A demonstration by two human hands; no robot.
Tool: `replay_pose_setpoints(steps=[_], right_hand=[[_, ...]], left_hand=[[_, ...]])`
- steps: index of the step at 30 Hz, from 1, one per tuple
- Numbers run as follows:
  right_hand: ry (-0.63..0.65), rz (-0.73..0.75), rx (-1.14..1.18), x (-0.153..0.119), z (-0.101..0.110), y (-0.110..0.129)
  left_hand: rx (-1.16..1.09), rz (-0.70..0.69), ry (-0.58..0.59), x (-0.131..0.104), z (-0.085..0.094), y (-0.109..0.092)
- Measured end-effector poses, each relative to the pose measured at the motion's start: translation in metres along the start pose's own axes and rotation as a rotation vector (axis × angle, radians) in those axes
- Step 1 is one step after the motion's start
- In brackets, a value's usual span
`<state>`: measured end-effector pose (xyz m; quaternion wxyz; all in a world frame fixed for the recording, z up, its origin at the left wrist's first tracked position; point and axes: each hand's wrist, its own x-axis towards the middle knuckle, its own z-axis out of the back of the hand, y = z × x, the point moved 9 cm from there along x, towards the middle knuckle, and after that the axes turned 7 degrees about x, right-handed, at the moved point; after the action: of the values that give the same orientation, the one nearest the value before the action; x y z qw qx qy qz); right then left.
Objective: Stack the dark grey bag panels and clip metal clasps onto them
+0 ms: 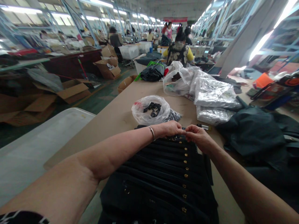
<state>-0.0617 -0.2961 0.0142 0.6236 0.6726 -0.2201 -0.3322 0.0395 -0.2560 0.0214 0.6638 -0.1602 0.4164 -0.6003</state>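
Black fabric pieces [163,177] lie overlapped in a long row on the table, with small gold-coloured fittings [186,175] down their right part. Over the far end of the row, my left hand [173,128] and my right hand [197,136] meet at the fingertips. Fingers of both hands are pinched together; whatever they hold is too small or hidden to name. A bracelet circles my left wrist. Just beyond my left hand sits an open clear plastic bag [140,112] with small black parts [154,109] inside.
Clear-wrapped packages [213,93] and another plastic bag [177,81] stand farther back on the brown table [112,116]. Dark fabric [257,133] is heaped at the right. A white bin [70,123] and cardboard boxes [73,90] are at the left. A person [178,54] sits beyond the table.
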Motion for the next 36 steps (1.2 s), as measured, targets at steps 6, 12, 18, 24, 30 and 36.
replay_pose_setpoints(steps=[6, 12, 18, 24, 30, 36], right_hand=[[-0.029, 0.019, -0.487, 0.011, 0.008, -0.016], [-0.009, 0.058, -0.617, 0.014, 0.002, -0.015], [0.021, 0.040, -0.674, 0.016, 0.001, -0.015], [0.035, 0.013, -0.725, 0.017, 0.002, -0.016], [0.052, 0.070, -0.868, 0.015, -0.006, -0.004], [0.050, 0.113, -0.987, 0.017, -0.014, -0.001]], left_hand=[[0.239, 0.074, 0.074, -0.002, 0.002, 0.003], [0.336, 0.052, 0.071, 0.003, 0.002, 0.003], [0.389, 0.016, 0.044, 0.008, 0.002, 0.000], [0.415, -0.011, 0.018, 0.007, 0.005, -0.005], [0.461, -0.035, 0.026, 0.006, 0.002, -0.009], [0.516, -0.059, 0.013, 0.007, 0.001, -0.011]])
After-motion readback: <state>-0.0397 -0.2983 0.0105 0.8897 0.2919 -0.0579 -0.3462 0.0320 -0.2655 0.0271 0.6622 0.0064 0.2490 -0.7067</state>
